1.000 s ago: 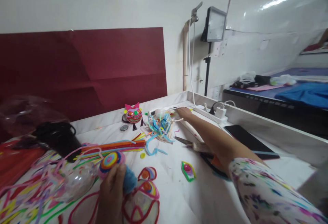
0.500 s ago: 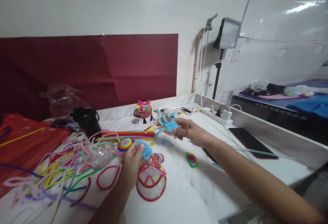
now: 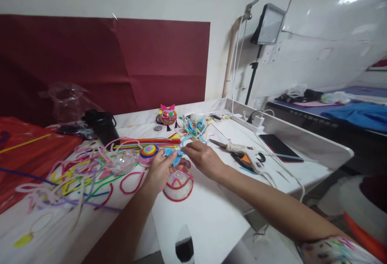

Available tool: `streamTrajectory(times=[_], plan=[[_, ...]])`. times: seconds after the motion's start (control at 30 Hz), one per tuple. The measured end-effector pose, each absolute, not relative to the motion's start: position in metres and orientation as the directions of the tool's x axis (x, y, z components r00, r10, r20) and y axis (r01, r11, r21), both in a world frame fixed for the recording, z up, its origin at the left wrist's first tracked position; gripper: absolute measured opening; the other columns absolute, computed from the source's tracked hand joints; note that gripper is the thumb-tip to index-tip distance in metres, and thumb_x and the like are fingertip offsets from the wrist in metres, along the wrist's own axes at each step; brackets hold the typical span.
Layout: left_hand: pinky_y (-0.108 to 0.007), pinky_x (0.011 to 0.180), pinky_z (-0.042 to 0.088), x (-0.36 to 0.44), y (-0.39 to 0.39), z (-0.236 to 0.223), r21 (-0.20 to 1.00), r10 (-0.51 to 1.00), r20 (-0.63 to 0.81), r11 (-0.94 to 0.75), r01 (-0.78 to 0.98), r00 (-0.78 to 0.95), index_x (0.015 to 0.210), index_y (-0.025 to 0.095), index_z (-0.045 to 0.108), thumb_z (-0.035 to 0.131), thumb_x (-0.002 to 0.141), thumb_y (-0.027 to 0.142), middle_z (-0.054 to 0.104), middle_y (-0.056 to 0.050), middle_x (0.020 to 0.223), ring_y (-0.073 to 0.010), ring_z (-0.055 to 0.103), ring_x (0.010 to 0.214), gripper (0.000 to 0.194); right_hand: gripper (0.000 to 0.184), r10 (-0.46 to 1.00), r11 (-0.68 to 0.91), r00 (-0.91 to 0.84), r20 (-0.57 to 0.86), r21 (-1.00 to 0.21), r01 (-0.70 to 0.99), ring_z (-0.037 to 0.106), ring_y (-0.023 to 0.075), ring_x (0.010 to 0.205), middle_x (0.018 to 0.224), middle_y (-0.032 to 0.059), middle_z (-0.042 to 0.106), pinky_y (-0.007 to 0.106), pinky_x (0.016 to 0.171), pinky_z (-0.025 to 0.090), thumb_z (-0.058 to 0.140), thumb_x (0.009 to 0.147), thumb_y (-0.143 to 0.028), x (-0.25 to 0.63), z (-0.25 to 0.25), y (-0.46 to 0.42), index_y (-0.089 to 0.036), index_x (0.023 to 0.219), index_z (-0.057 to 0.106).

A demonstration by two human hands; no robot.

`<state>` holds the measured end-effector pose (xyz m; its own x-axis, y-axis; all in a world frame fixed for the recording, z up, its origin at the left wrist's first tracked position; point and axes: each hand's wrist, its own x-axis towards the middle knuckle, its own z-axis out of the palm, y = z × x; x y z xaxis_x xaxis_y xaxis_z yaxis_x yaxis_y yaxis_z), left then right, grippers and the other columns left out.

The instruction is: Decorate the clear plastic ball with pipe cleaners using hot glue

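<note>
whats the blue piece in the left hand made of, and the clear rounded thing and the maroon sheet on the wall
Blue piece: probably chenille-like fibre, matte; its surface looks fuzzy.
Clear rounded thing: likely glossy plastic, see-through with highlights; glass isn't excluded.
Maroon sheet: perhaps matte paper; it shows straight fold creases.

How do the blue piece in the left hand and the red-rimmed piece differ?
The left hand grips the blue piece, while the red-rimmed piece lies on the table. The blue piece shows plain blue; the red-rimmed piece is pale with red edging.
</note>
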<state>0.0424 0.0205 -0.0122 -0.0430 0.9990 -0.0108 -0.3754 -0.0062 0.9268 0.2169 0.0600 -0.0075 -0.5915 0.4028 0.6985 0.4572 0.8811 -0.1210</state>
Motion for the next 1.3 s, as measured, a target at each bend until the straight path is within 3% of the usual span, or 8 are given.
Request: streamTrajectory(times=[0.1,0.17,0.3,0.37,0.43,0.57,1.0,1.3], plan=[[-0.025,0.062,0.059,0.042,0.020,-0.011,0.917,0.999,-0.005,-0.012,-0.399,-0.042,0.091,0.018,0.057,0.085,0.061,0.025,0.071,0.000,0.085,-0.0148,0.070,0.072,0.041,0.025,0.318,0.893,-0.597,0.737,-0.021,0.449,0.060,0.0225,0.087,0.099,0.0140,0.068,0.036,0.077,0.049,0.048,0.096,-0.018,0.214,-0.014,0.059,-0.017,0.114,0.065],[-0.024,0.061,0.058,0.042,0.020,-0.010,0.918,0.999,0.000,-0.016,-0.397,-0.041,0.090,0.018,0.058,0.086,0.058,0.021,0.071,0.000,0.086,-0.0144,0.070,0.074,0.043,0.028,0.332,0.912,-0.555,0.763,-0.109,0.396,0.061,0.0216,0.090,0.101,0.0125,0.068,0.036,0.078,0.051,0.047,0.095,-0.015,0.213,-0.017,0.059,-0.019,0.116,0.065],[-0.025,0.062,0.058,0.040,0.020,-0.011,0.926,0.998,0.016,-0.038,-0.376,-0.061,0.089,0.018,0.058,0.086,0.057,0.021,0.071,0.000,0.085,-0.0150,0.069,0.074,0.043,0.043,0.623,0.768,-0.447,0.642,-0.612,0.190,0.063,0.0194,0.086,0.107,0.0097,0.067,0.032,0.070,0.054,0.059,0.079,-0.010,0.215,-0.020,0.059,-0.021,0.120,0.064],[-0.027,0.062,0.059,0.040,0.021,-0.012,0.935,0.996,0.023,-0.053,-0.349,-0.089,0.090,0.017,0.058,0.086,0.056,0.021,0.071,-0.001,0.084,-0.0164,0.069,0.073,0.044,0.049,0.791,0.507,-0.431,0.435,-0.860,0.062,0.065,0.0175,0.077,0.103,0.0079,0.069,0.031,0.066,0.054,0.063,0.069,-0.010,0.217,-0.019,0.059,-0.018,0.118,0.064],[-0.029,0.062,0.058,0.039,0.022,-0.014,0.946,0.993,0.029,-0.065,-0.318,-0.115,0.091,0.017,0.058,0.087,0.054,0.021,0.072,-0.002,0.083,-0.0179,0.070,0.073,0.047,0.046,0.868,0.228,-0.440,0.229,-0.972,-0.055,0.065,0.0162,0.070,0.091,0.0053,0.071,0.030,0.065,0.053,0.068,0.066,-0.013,0.219,-0.016,0.057,-0.016,0.112,0.065],[-0.030,0.064,0.058,0.039,0.025,-0.017,0.962,0.993,0.049,-0.076,-0.263,-0.105,0.095,0.017,0.058,0.086,0.056,0.022,0.072,-0.002,0.081,-0.0182,0.071,0.070,0.049,0.037,0.893,0.013,-0.442,0.089,-0.985,-0.171,0.064,0.0139,0.060,0.069,0.0001,0.069,0.025,0.056,0.050,0.079,0.062,-0.026,0.218,-0.012,0.055,-0.015,0.095,0.066],[-0.038,0.088,0.055,0.030,0.027,-0.013,0.957,0.998,0.050,-0.055,-0.286,-0.022,0.093,0.016,0.062,0.084,0.057,0.024,0.074,-0.006,0.092,-0.0228,0.072,0.088,0.043,0.035,0.908,0.077,-0.391,0.152,-0.977,-0.201,0.061,0.0105,0.061,0.073,-0.0045,0.062,0.027,0.058,0.056,0.084,0.058,-0.029,0.220,-0.016,0.084,-0.019,0.085,0.065],[-0.028,0.067,0.055,0.014,0.038,-0.018,0.987,0.993,0.040,-0.057,-0.153,-0.111,0.088,0.015,0.067,0.087,0.051,0.024,0.074,-0.004,0.084,-0.0184,0.070,0.075,0.043,0.050,0.917,0.097,-0.358,0.176,-0.969,-0.226,0.058,0.0103,0.053,0.056,-0.0097,0.056,0.029,0.060,0.053,0.089,0.049,-0.028,0.214,-0.029,0.098,-0.019,0.089,0.060]])
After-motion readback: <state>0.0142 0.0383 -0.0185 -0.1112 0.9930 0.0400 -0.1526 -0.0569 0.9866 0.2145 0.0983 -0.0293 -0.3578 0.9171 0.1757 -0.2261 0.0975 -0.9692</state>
